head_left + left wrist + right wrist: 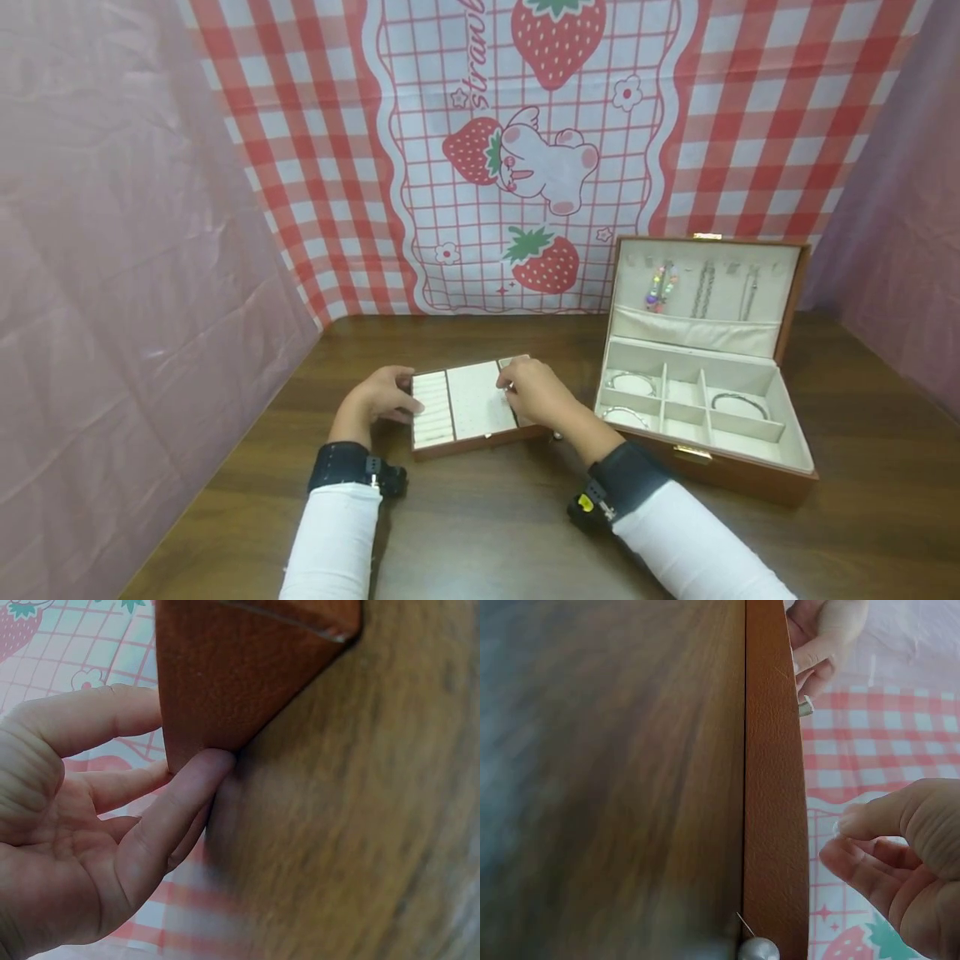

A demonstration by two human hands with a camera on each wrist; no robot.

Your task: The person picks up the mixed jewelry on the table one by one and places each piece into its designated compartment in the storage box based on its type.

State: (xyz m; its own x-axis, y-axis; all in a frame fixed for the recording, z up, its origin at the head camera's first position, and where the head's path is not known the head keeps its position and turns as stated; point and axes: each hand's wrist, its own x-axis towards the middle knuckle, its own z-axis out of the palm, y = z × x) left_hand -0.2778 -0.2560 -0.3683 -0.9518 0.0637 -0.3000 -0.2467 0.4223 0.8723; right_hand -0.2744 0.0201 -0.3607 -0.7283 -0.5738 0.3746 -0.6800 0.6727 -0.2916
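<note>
My left hand [382, 395] grips the left end of a brown jewelry tray [472, 446], its thumb over the rim. In the left wrist view, fingertips press low on the tray's brown end wall [225, 682]. The tray has ring rolls [432, 408] on the left and a flat white panel [480, 400] in the middle. Over its right part, my right hand [538, 392] pinches a small whitish, shiny piece [837, 829] between thumb and fingertip; its kind is hidden by the fingers. A pearl earring [759, 949] with a thin wire lies beside the tray's front wall.
To the right stands an open brown jewelry box [720, 467] with bracelets [738, 406] in its compartments. A colourful bead bracelet [660, 287] and chains [703, 290] hang in its lid. A strawberry-print cloth [525, 167] hangs behind the wooden table [480, 533].
</note>
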